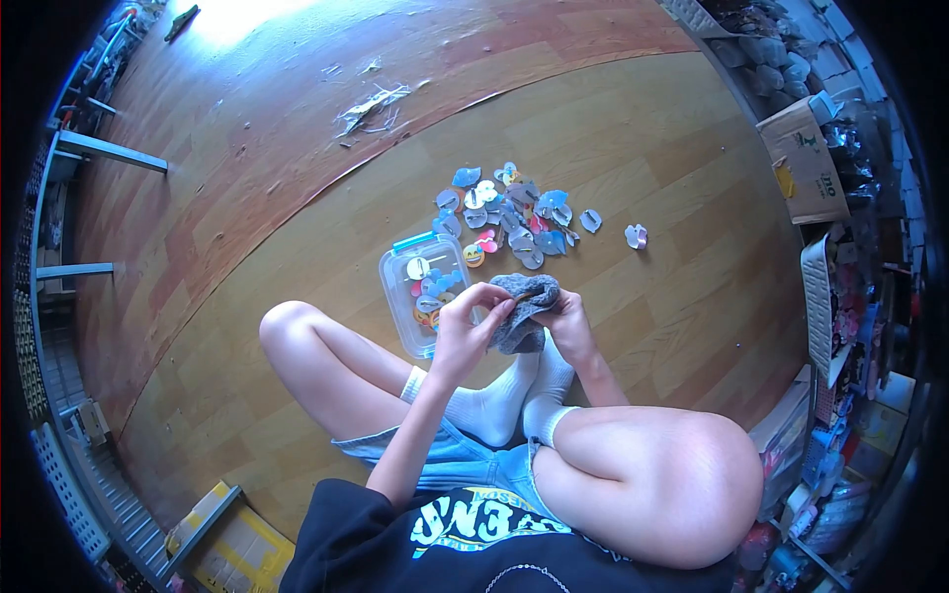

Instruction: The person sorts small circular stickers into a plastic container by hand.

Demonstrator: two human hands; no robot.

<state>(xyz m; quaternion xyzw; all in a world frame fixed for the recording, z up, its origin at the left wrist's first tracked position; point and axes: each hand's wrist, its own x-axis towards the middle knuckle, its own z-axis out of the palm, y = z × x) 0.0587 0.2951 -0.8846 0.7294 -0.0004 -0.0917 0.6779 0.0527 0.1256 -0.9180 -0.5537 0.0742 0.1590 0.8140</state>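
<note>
Gripping grey cloth [524, 308]: left hand [465, 331] & right hand [565, 326], maybe pinching small item.

We cannot make out the small thing pinched in our left hand [473, 318] against the grey cloth [522, 308], our right hand [568, 326] half hidden behind that cloth, prints on the scattered pieces [514, 212] too small to read, shelf goods [850, 326] at right blurred and cut off.

Wooden floor [633, 138] all around, sunlight glaring at eleven o'clock; a cardboard box [806, 163] at two o'clock, cluttered shelves [855, 326] at three, metal racks [59, 158] at nine.
</note>
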